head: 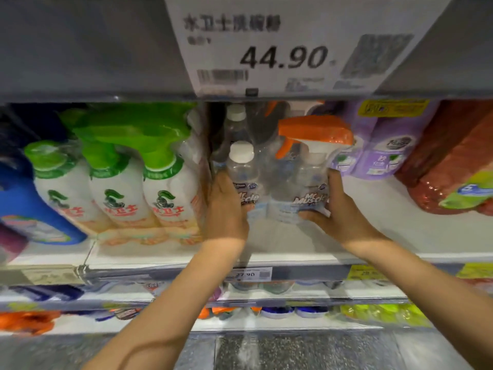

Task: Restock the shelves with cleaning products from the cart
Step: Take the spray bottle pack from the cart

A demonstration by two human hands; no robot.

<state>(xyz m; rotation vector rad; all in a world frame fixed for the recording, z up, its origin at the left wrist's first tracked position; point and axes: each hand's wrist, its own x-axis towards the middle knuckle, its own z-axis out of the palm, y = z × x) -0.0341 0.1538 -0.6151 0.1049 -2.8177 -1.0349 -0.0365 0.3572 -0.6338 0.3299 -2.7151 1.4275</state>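
Note:
A shrink-wrapped twin pack of clear cleaner stands on the white shelf; one bottle has a white cap, the other an orange spray trigger. My left hand grips the pack's left side around the white-capped bottle. On the pack's right side, my right hand curls its fingers round the spray bottle. Another like pack stands behind it, partly hidden. The cart is out of view.
Green-trigger white bottles crowd the left, with a blue jug beyond. Purple refill packs and a red wrapped bundle sit right. A price tag hangs from the shelf above. Lower shelves hold more products.

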